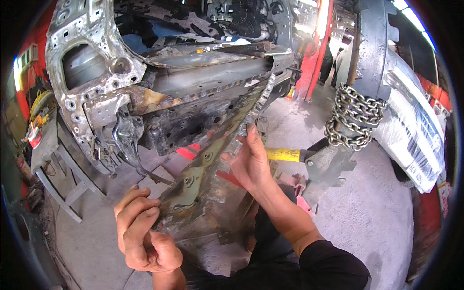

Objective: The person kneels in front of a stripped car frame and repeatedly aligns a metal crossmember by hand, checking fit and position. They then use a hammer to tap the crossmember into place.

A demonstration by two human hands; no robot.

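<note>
A long, scuffed sheet-metal piece [193, 176], olive with ragged edges, slants across the middle in front of me. My right hand [249, 157] is closed on its upper right edge, thumb on top. My left hand [145, 232] is curled at its lower left end, fingertips at the edge; part of that end is hidden. Just beyond the piece is a stripped car body [92, 111] with bare, scorched metal, bolt holes and a dark rail [183, 125] along its lower part.
A grey stand [72, 162] with tools stands left. At right, a metal post [367, 48] is wrapped in chain [355, 123], near a yellow bar [280, 154]. A wrapped white car part [406, 145] stands far right. A red column [309, 82] rises behind; concrete floor [367, 222] lies below.
</note>
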